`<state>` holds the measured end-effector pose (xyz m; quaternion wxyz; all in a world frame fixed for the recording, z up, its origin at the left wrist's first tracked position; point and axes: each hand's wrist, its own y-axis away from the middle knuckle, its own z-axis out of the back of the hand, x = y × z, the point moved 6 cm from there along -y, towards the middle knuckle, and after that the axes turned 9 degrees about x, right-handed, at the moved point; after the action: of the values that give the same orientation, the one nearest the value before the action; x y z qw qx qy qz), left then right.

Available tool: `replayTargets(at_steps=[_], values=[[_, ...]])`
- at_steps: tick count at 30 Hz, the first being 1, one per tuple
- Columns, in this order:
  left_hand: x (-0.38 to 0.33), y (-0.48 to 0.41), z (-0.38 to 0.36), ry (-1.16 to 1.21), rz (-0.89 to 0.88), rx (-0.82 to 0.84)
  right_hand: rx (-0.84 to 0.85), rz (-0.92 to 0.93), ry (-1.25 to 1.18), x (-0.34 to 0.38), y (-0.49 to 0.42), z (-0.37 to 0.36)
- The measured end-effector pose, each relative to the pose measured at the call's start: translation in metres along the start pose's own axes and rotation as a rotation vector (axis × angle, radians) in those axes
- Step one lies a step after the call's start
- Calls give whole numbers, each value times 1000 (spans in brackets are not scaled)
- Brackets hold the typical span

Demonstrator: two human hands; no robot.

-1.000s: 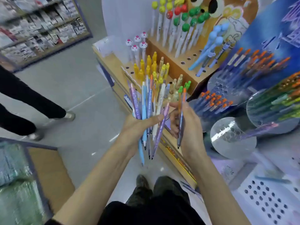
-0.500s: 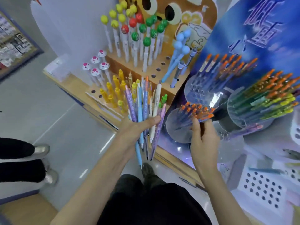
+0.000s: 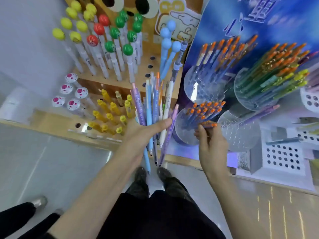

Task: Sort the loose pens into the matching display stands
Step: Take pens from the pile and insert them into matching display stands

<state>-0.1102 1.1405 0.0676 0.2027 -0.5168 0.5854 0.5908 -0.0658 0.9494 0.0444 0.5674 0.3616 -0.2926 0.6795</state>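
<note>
My left hand [image 3: 143, 133] grips a bundle of loose pens [image 3: 155, 107], blue, purple, white and orange-topped, held upright in front of the wooden stand [image 3: 143, 69]. My right hand [image 3: 209, 144] pinches an orange-capped pen [image 3: 208, 125] at the edge of a clear round stand [image 3: 183, 133] that holds several matching orange-capped pens [image 3: 205, 109]. The pen lies nearly flat above the fingers.
The wooden stand carries ball-topped pens [image 3: 103, 40], yellow pens [image 3: 110, 112] and paw-topped pens [image 3: 69, 94]. More clear round stands [image 3: 203, 88] with orange and green pens [image 3: 276, 75] rise to the right. A white perforated tray [image 3: 283, 159] lies lower right. Another person's legs [image 3: 20, 216] stand at lower left.
The view has swung down and closer to the stands. My right hand carried the orange-capped pen from beside the bundle over to the clear stand of orange pens. My left hand kept its bundle.
</note>
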Motion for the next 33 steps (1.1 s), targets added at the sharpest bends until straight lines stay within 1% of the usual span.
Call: replayTargets(at_steps=[5, 10, 11, 14, 15, 16, 18, 19, 20, 21, 23, 26, 30, 33], values=[[-1, -2, 2, 19, 48, 65, 0, 16, 197, 10, -3, -20], [2, 4, -3, 35, 81, 124, -82, -87, 193, 8, -14, -27], [2, 5, -4, 43, 82, 134, -65, -121, 219, 8, -16, -28], [2, 6, -6, 46, 83, 146, 107, -222, 425, 10, -15, -31], [1, 6, -7, 46, 84, 144, 129, -223, 413, 13, -12, -27], [1, 6, -8, 41, 82, 142, 128, -204, 329, 17, -9, -20], [1, 7, -11, 28, 83, 146, 84, -173, -55, 34, 0, -3], [2, 7, -12, 23, 84, 147, 96, -180, -256, 42, 3, 2], [2, 8, -15, 17, 79, 145, 138, -192, -400, 50, 3, 5], [2, 9, -17, 11, 69, 147, 193, -198, -481, 57, 3, 7], [3, 10, -26, 0, 47, 158, 258, -187, -550, 63, 0, 9], [7, 13, -40, -7, 25, 148, 253, -175, -571, 57, 1, 20], [16, 13, -56, -48, 36, 70, 122, -154, -532, 38, 6, 57], [23, 13, -71, -44, 55, 60, -65, -141, -473, 20, 6, 98]])
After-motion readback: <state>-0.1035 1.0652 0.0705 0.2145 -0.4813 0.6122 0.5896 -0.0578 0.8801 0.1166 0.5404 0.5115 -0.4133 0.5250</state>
